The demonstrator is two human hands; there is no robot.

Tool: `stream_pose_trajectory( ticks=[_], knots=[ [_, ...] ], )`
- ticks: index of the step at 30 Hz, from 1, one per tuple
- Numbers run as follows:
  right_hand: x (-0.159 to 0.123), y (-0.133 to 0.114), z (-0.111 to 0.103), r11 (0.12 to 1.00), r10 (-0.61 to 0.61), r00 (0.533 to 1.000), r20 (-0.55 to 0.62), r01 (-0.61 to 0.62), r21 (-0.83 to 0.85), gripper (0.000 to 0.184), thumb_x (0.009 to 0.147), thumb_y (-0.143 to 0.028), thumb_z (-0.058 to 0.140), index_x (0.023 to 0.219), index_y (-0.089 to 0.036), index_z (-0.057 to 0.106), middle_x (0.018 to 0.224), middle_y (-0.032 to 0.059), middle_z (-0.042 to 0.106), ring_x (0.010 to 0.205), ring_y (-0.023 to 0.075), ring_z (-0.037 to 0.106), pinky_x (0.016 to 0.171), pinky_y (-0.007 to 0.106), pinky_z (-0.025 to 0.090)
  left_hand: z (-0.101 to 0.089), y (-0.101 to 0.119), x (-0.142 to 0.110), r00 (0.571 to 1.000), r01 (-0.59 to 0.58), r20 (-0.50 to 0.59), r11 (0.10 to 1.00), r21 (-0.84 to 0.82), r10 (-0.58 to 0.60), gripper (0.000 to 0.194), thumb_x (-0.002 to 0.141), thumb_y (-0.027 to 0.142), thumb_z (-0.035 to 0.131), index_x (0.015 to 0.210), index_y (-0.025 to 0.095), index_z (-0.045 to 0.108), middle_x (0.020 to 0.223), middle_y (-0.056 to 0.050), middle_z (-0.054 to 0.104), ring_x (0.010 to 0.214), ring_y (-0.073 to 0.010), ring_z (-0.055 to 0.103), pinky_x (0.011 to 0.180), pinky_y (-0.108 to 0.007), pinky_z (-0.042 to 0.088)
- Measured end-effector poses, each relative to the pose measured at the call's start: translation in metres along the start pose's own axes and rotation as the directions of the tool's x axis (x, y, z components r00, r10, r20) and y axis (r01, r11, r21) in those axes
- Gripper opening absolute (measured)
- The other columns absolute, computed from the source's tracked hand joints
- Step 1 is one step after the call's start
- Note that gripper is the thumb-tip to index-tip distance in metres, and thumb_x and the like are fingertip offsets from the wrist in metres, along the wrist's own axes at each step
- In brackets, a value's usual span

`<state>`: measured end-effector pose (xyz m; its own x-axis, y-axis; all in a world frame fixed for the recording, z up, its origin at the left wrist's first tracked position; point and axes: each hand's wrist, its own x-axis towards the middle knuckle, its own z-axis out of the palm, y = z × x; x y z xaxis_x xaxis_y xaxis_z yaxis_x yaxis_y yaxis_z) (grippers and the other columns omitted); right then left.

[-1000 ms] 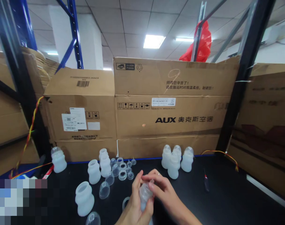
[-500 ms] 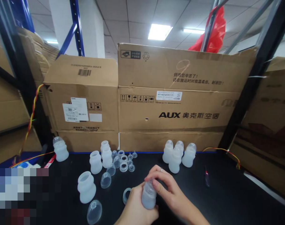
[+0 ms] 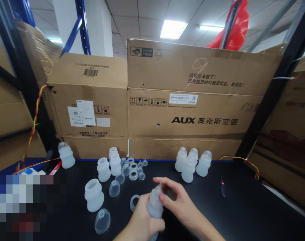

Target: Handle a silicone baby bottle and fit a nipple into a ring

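Step in hand, by judgement: fitting the top onto a small translucent bottle (image 3: pixel 154 206), held low at centre above the black worktop (image 3: pixel 242 214).
Left hand (image 3: pixel 142 222): wrapped around the bottle's body from below and behind, closed firmly on it.
Right hand (image 3: pixel 177 202): fingers curled over the bottle's neck and top, thumb and forefinger pinched on the nipple piece; closed on that upper part.
Bottle attitude: long axis near upright, top tipped slightly away and to the right, base hidden in the left palm.
Next move, by judgement: calls for a steady hold below and a seating or twisting of the top above, with the loose ring (image 3: pixel 134 202) lying just left of the bottle.
Nearby stock: open bottle body (image 3: pixel 93 195) and clear dome cap (image 3: pixel 102 221) to the left; small rings and nipples (image 3: pixel 133 169) further back; three capped bottles (image 3: pixel 192 164) standing together at right, before the cardboard cartons (image 3: pixel 182 100).
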<state>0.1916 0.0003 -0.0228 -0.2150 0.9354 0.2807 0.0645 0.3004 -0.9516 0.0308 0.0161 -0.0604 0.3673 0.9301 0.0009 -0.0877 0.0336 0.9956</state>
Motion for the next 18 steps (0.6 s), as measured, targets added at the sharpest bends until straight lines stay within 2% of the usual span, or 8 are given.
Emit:
stream_pose_trajectory(
  ticks=[3, 6, 7, 10, 12, 15, 17, 18],
  knots=[
    [0.004, 0.002, -0.002, 0.998, -0.052, 0.998, -0.032, 0.051, -0.027, 0.036, 0.089, -0.056, 0.072, 0.100, -0.023, 0.076, 0.081, 0.0025, 0.064, 0.085, 0.0209, 0.060, 0.085, 0.035, 0.050, -0.001, -0.005, 0.003, 0.999, -0.046, 0.018, 0.999, -0.021, 0.046, 0.036, 0.043, 0.001, 0.063, 0.076, 0.017, 0.063, 0.064, 0.007, 0.055, 0.059, -0.0105, 0.045, 0.053, -0.022, 0.029],
    [0.006, -0.002, -0.010, 0.981, -0.079, 0.997, 0.005, 0.077, 0.179, 0.031, 0.085, -0.052, 0.077, 0.085, -0.022, 0.070, 0.080, -0.0004, 0.062, 0.077, 0.0158, 0.058, 0.074, 0.028, 0.047, -0.001, -0.006, 0.002, 0.999, -0.025, 0.032, 1.000, -0.014, 0.026, 0.034, 0.043, 0.002, 0.064, 0.073, 0.017, 0.062, 0.063, 0.007, 0.055, 0.059, -0.0103, 0.045, 0.053, -0.021, 0.030],
    [0.006, -0.004, -0.012, 0.964, -0.087, 0.994, 0.059, 0.070, 0.257, 0.033, 0.080, -0.051, 0.083, 0.093, -0.023, 0.071, 0.090, 0.0003, 0.066, 0.084, 0.0167, 0.060, 0.078, 0.028, 0.047, -0.001, -0.004, 0.000, 0.999, -0.020, 0.046, 1.000, -0.010, 0.020, 0.033, 0.043, 0.003, 0.065, 0.073, 0.017, 0.061, 0.061, 0.007, 0.054, 0.057, -0.0098, 0.045, 0.052, -0.021, 0.030],
    [0.003, -0.010, -0.013, 0.921, -0.087, 0.958, 0.274, -0.028, 0.390, 0.078, 0.067, -0.042, 0.094, 0.136, -0.033, 0.058, 0.127, 0.0051, 0.066, 0.119, 0.0240, 0.059, 0.101, 0.038, 0.045, -0.004, 0.013, -0.008, 0.988, -0.090, 0.133, 0.992, 0.086, 0.078, 0.033, 0.049, 0.009, 0.066, 0.081, 0.017, 0.063, 0.064, 0.006, 0.055, 0.056, -0.0102, 0.046, 0.051, -0.021, 0.034],
    [0.001, -0.014, -0.006, 0.938, -0.081, 0.955, 0.284, -0.023, 0.345, 0.079, 0.069, -0.039, 0.092, 0.140, -0.035, 0.057, 0.125, 0.0062, 0.069, 0.118, 0.0248, 0.061, 0.104, 0.042, 0.044, -0.009, 0.028, -0.014, 0.971, -0.212, 0.162, 0.945, 0.249, 0.175, 0.035, 0.053, 0.008, 0.064, 0.088, 0.017, 0.065, 0.074, 0.003, 0.062, 0.063, -0.0138, 0.055, 0.056, -0.022, 0.042],
    [-0.001, -0.015, 0.009, 0.990, -0.143, 0.988, 0.055, 0.143, 0.012, 0.058, 0.065, -0.040, 0.093, 0.118, -0.029, 0.074, 0.100, 0.0042, 0.070, 0.095, 0.0221, 0.063, 0.089, 0.036, 0.049, -0.017, 0.044, -0.018, 0.924, -0.382, 0.245, 0.763, 0.521, 0.295, 0.035, 0.059, 0.007, 0.059, 0.091, 0.019, 0.067, 0.081, 0.000, 0.068, 0.068, -0.0179, 0.063, 0.058, -0.024, 0.046],
    [-0.001, -0.012, 0.019, 0.948, -0.232, 0.969, -0.086, 0.206, -0.241, 0.042, 0.062, -0.040, 0.091, 0.098, -0.022, 0.078, 0.081, 0.0007, 0.061, 0.077, 0.0178, 0.057, 0.071, 0.029, 0.047, -0.021, 0.046, -0.017, 0.839, -0.521, 0.302, 0.511, 0.684, 0.452, 0.029, 0.063, 0.008, 0.057, 0.087, 0.021, 0.065, 0.077, -0.001, 0.069, 0.064, -0.0194, 0.065, 0.056, -0.027, 0.046],
    [-0.001, -0.009, 0.023, 0.925, -0.270, 0.954, -0.133, 0.219, -0.311, 0.035, 0.064, -0.040, 0.087, 0.089, -0.019, 0.075, 0.072, -0.0019, 0.055, 0.067, 0.0146, 0.052, 0.062, 0.025, 0.042, -0.023, 0.046, -0.016, 0.768, -0.568, 0.327, 0.350, 0.745, 0.550, 0.024, 0.066, 0.009, 0.056, 0.084, 0.021, 0.064, 0.074, -0.001, 0.069, 0.061, -0.0200, 0.065, 0.055, -0.028, 0.046]
  ],
)
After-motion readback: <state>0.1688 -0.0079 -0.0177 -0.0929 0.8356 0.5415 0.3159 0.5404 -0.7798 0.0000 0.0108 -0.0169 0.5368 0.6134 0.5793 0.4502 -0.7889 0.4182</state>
